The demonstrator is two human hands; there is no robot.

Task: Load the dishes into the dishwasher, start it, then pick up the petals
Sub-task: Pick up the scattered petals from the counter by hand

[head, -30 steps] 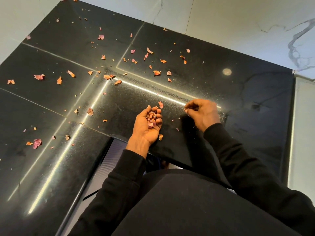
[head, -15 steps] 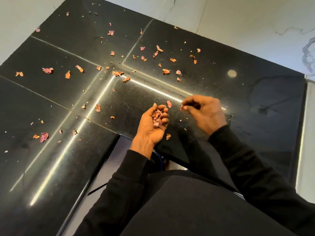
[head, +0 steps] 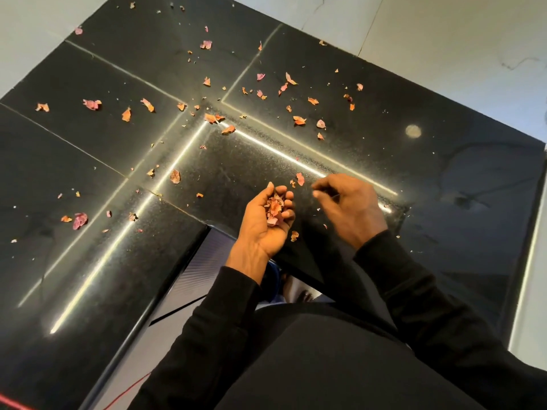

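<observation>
Cupping gathered petals, the left hand rests palm-up over the countertop.

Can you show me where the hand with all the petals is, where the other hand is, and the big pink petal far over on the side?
left hand (head: pixel 262 229), head view, on the palm.
right hand (head: pixel 350 207), head view, on its back.
big pink petal (head: pixel 79 220), head view, on its middle.

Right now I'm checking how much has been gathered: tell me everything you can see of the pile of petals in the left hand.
The pile of petals is a small loose heap of dried, crumpled flakes, pink to orange with pale edges, thin and papery in look. It lies in the cupped, palm-up left hand, against the curled fingers, held over the black countertop near its front edge. Only the hand touches it; the right hand is apart from it.
</observation>
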